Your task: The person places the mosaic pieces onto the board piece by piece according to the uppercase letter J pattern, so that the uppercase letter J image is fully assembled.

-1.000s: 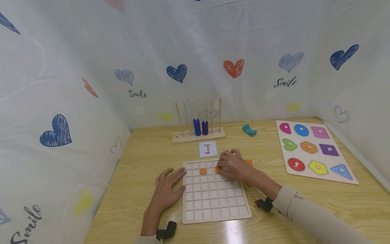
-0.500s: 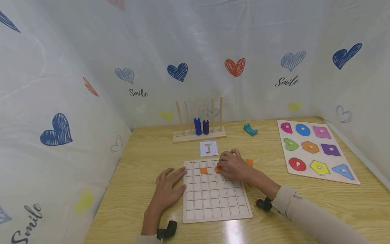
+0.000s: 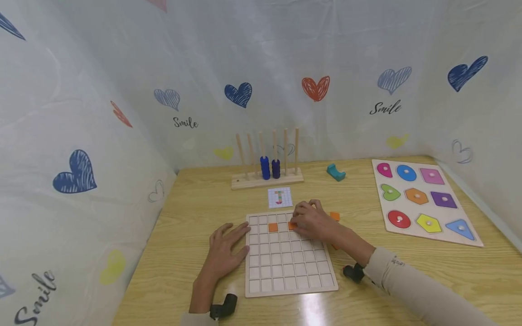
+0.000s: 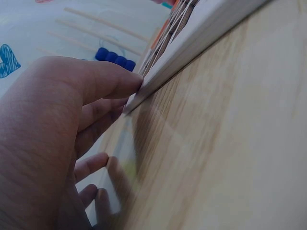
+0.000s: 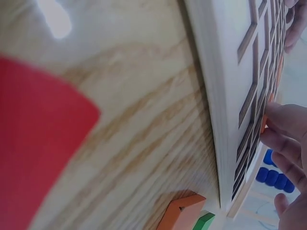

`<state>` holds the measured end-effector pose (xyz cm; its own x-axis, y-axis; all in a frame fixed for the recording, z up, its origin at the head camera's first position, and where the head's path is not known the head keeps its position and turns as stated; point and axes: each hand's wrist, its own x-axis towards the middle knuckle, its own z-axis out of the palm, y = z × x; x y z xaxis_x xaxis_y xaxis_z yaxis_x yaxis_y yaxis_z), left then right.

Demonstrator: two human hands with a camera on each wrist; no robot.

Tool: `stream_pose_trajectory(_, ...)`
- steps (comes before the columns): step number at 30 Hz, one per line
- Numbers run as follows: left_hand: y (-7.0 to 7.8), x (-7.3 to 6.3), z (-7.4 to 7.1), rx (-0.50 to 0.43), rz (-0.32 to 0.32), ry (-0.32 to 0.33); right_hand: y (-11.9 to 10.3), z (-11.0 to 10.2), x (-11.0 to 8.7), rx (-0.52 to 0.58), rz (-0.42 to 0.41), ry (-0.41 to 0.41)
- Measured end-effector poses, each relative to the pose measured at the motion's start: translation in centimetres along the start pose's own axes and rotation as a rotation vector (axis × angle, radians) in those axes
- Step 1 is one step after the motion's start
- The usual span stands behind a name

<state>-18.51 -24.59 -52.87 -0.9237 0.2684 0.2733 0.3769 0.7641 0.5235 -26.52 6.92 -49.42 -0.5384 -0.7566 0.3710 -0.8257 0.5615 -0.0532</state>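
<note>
A pale wooden grid board [image 3: 265, 260] lies flat with an orange square tile [image 3: 273, 227] in one cell of its second row. To the right in the same row, my right hand [image 3: 316, 222] pinches another orange tile [image 3: 292, 225] between thumb and fingertips, low at the board; the fingers cover part of it. My left hand [image 3: 224, 251] touches the board's left edge with its thumb and index finger, the other fingers spread over the table. In the left wrist view, that hand's thumb and fingertips meet the board's side wall [image 4: 192, 52].
Behind the board lies a card [image 3: 279, 197] printed with a J pattern. A peg stand [image 3: 244, 183] with blue and purple beads, a teal curved block [image 3: 336, 172] and a shape puzzle [image 3: 391, 181] stand farther back. An orange block [image 3: 335, 216] sits right of the board.
Both hands keep their places at the board, and the right one still pinches the orange tile. Only the head view has shifted slightly.
</note>
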Motion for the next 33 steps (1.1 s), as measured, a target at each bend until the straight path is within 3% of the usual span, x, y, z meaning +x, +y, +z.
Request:
stream_pose_trajectory(11, 0.3, 0.2, 0.0, 0.016, 0.008, -0.014, 0.3, -1.0, -0.8, 0.038, 0.044, 0.002)
stream_pose_trajectory(21, -0.1, 0.1, 0.0, 0.036, 0.01, -0.015, 0.9, -2.5, -3.0, 0.063, 0.118, -0.021)
stream_pose_trajectory(33, -0.1, 0.0, 0.1, 0.026, 0.008, -0.011, 2.0, -3.5, -5.9, 0.084, 0.144, 0.07)
